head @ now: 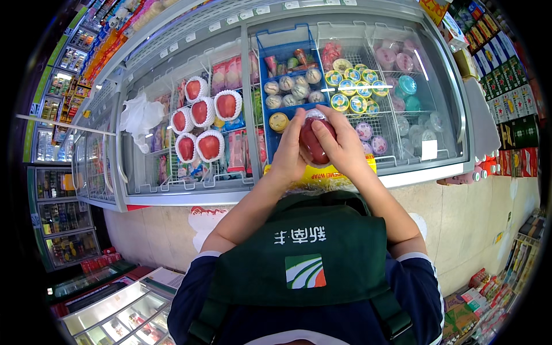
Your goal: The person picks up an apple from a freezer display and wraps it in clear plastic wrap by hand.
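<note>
Both hands hold a dark red apple (pixel 314 146) covered in clear plastic film. My left hand (pixel 288 155) cups its left side, while my right hand (pixel 345 144) grips its right side with the thumb across the front. Under my wrists is a yellow cling wrap box (pixel 321 176) bearing writing, partly hidden, with crumpled clear film (pixel 319 188) along its near side. To the left, several red apples in white foam nets, one of them an apple (pixel 210 146) near the front, sit on the glass freezer lid (pixel 155 174). Beside them lies a crumpled white plastic bag or foam netting (pixel 140 118).
Ice-cream tubs (pixel 355 88), a blue basket (pixel 270 144) and wire baskets show inside the chest freezer, whose white front rim (pixel 427 174) runs before me. A dark green apron (pixel 297 258) covers my chest. Shelves of goods and stacked drink cartons (pixel 502 71) stand around; a lit display case (pixel 125 315) is at lower left.
</note>
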Motion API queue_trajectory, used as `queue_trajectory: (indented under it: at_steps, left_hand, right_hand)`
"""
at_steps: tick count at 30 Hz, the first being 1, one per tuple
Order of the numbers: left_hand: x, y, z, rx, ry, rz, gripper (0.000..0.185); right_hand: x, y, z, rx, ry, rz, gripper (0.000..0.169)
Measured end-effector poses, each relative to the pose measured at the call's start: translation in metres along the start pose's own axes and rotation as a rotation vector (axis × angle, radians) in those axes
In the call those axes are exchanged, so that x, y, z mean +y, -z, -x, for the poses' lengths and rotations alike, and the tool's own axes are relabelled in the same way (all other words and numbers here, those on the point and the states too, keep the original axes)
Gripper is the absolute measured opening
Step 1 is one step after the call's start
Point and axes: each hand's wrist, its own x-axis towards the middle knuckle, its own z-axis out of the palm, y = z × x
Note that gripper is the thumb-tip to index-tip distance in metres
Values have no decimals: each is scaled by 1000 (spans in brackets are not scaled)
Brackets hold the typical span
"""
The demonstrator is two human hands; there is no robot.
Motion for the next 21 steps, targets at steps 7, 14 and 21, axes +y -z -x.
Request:
queue_trajectory:
  at_steps: [7,14,21]
  left_hand:
    - [14,-16,0,-76,124,214,42]
    - [-7,-12,-8,-118,26,21,54]
    - [13,-18,1,-275,353,-88,49]
  right_hand:
    - [3,6,7,81,276,44,74]
    - [17,28,10,-42,69,-69,91]
    - [20,68,0,-434,-100,-647,95]
